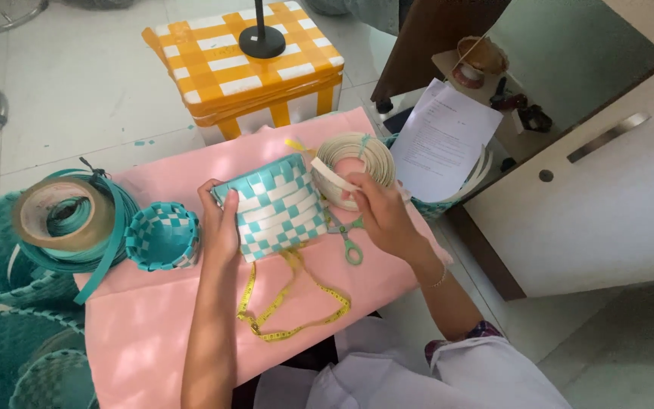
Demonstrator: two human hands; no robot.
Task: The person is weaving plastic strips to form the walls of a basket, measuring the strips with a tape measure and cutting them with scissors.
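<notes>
A small woven basket (275, 206) in teal and white checks lies on its side on a pink board (152, 333). My left hand (219, 220) grips its left rim. My right hand (376, 212) pinches a cream strip (332, 176) that leads off a coil of cream strap (358, 155) just behind the basket. Teal-handled scissors (348, 236) lie under my right hand. A yellow tape measure (290, 303) loops across the board below the basket.
A second small teal woven basket (162, 236) stands left of my left hand. A roll of teal strap with a brown tape ring (65, 216) sits further left. Behind are a yellow-and-white woven box (251, 64), a paper sheet (444, 140) and a cabinet (592, 189).
</notes>
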